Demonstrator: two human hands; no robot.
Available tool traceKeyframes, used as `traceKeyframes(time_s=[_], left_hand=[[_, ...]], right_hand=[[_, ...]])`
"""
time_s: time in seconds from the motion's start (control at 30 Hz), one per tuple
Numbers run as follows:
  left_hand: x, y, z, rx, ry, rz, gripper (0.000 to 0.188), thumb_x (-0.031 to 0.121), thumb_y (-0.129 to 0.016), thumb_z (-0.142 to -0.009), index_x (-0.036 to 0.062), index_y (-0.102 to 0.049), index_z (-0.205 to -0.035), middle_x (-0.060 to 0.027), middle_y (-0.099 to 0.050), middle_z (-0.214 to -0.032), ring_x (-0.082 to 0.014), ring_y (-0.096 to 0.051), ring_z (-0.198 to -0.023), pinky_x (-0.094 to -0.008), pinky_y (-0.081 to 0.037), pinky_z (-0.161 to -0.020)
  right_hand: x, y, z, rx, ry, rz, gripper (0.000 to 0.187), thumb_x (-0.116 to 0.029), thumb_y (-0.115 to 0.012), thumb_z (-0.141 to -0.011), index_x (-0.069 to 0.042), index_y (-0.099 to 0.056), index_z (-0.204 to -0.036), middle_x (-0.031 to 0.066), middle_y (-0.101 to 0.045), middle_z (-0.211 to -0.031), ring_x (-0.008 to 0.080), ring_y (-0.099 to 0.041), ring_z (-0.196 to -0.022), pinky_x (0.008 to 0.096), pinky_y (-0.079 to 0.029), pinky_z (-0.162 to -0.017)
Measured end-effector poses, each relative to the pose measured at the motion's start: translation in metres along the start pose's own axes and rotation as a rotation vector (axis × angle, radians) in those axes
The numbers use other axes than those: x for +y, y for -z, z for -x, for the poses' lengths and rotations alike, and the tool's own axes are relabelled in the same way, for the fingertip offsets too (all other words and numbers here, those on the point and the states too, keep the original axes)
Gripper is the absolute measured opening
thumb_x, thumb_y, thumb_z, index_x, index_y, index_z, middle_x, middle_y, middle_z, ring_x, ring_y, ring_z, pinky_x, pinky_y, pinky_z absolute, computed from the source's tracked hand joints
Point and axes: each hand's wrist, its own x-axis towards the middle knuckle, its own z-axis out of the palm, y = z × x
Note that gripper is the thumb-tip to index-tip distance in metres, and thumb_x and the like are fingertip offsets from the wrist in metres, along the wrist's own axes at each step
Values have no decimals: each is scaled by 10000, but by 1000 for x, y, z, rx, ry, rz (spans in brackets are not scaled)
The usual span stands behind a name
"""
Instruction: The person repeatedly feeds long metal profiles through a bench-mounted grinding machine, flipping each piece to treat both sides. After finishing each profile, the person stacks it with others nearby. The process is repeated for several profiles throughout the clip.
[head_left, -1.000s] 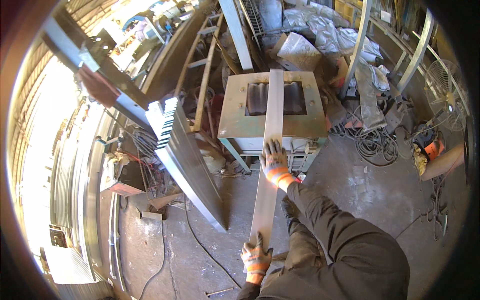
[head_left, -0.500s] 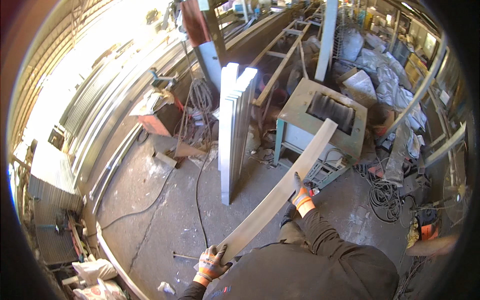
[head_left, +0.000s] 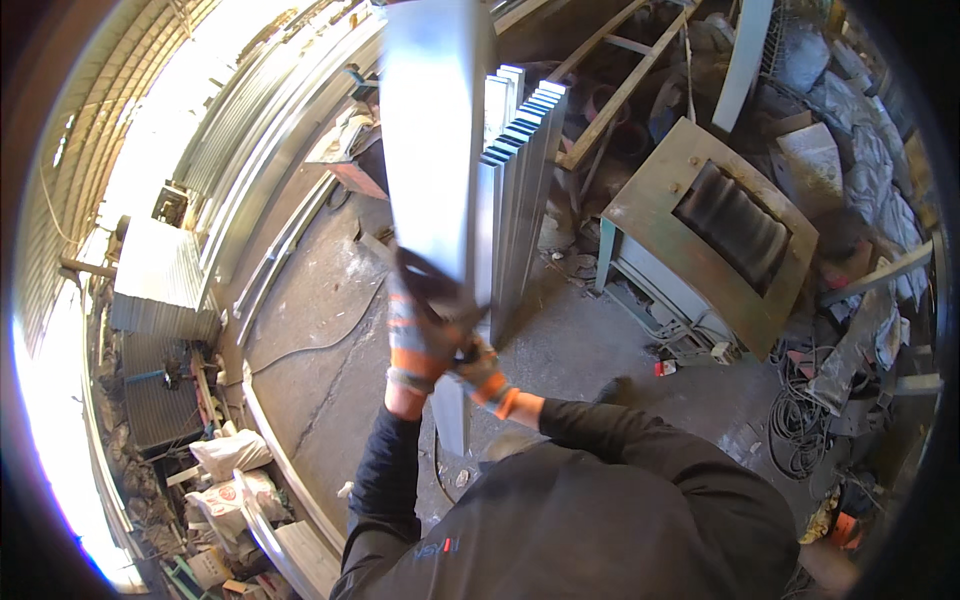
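Note:
A long, flat, silvery metal bar [head_left: 428,140] stands upright in front of me, its top near the upper edge of the view. My left hand [head_left: 415,340], in a grey and orange work glove, is wrapped round it low down. Just below and to the right, my right hand [head_left: 485,378] in a matching glove also grips the bar; its fingers are partly hidden. The bar's lower end [head_left: 450,415] shows beneath the hands. Right behind it, a row of similar metal bars [head_left: 520,170] stands on end, side by side, partly covered by the held one.
A metal machine stand [head_left: 650,215] with a dark ribbed opening is at the right. Coiled black cables [head_left: 800,430] lie beside it. Long metal profiles [head_left: 290,150] are stacked far left, sacks [head_left: 235,455] near left. Another person's bare limb [head_left: 830,568] shows at lower right.
The metal bar has swung from a slant toward the machine to upright at the row. Both hands have come together on it, the left moving up, the right moving left. The view has shifted.

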Motion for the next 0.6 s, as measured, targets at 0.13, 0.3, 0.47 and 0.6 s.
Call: traceKeyframes(time_s=[0.13,0.3,0.47,0.6], left_hand=[[-17,35,-75,176,-25,-233,954,141,-1080,-784,-16,-472,-1502,-103,-721,-1155,-201,-728,-1031,-385,-665,-842],[-156,84,-156,232,127,-355,904,244,-1104,-766,22,-540,-1436,-146,-831,-1109,-269,-818,-978,-426,-673,-860],[-350,57,-247,293,261,-25,963,191,-1093,-736,43,-520,-1495,-174,-773,-1289,-287,-762,-1156,-416,-635,-1006],[-488,-8,-305,189,295,-116,1041,218,-1093,-706,31,-489,-1533,-184,-740,-1360,-326,-722,-1259,-439,-593,-1106]], right_hand=[[-25,-8,-72,-288,472,616,1026,-360,-997,-913,-28,-457,-1719,216,-633,-1634,287,-655,-1445,409,-537,-1192],[-78,110,-113,-507,-427,-41,861,-410,-890,-1025,-55,-517,-1716,208,-591,-1685,348,-666,-1462,441,-544,-1206],[-114,271,-81,-202,-100,1192,772,-525,-869,-1015,-62,-662,-1596,231,-734,-1541,397,-692,-1446,476,-559,-1202],[-128,359,-26,378,-500,1265,749,-443,-867,-991,-59,-661,-1600,264,-755,-1478,417,-738,-1360,479,-584,-1153]])
